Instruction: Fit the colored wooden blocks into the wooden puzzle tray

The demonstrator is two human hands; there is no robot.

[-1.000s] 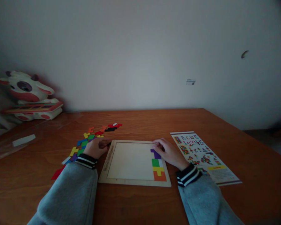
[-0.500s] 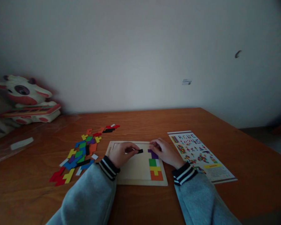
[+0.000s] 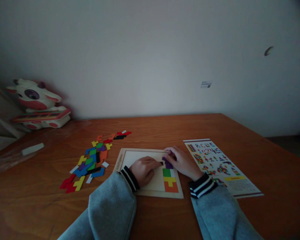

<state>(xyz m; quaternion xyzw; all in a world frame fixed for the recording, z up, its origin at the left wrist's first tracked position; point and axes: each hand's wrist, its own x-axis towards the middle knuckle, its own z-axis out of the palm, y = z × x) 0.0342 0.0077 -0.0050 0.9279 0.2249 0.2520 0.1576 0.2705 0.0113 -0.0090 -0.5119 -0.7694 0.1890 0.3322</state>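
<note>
A wooden puzzle board (image 3: 117, 163) lies flat on the table. Its right side holds a green piece (image 3: 166, 172), a white piece (image 3: 172, 173), a yellow piece (image 3: 170, 180) and an orange piece (image 3: 171, 187). Over the board, my left hand (image 3: 145, 169) has its index finger stretched to a small black piece (image 3: 161, 163), its other fingers curled under. My right hand (image 3: 181, 161) bends its fingers around the purple piece (image 3: 168, 163) near the upper right corner. The purple piece is partly covered by those fingers, and the black piece sits against its left side.
Left of the board, loose coloured pieces (image 3: 92, 161) lie in a spread pile. A printed pattern sheet (image 3: 242, 188) rests at the right. At the far left stands a cow-shaped toy keyboard (image 3: 41, 103), with clear plastic wrap (image 3: 62, 131) in front of it. A wall (image 3: 145, 60) rises behind the table.
My left hand has moved right with the black piece, bringing it from mid-board to the purple piece. My right fingers remain by the purple piece. The view has shifted slightly.
</note>
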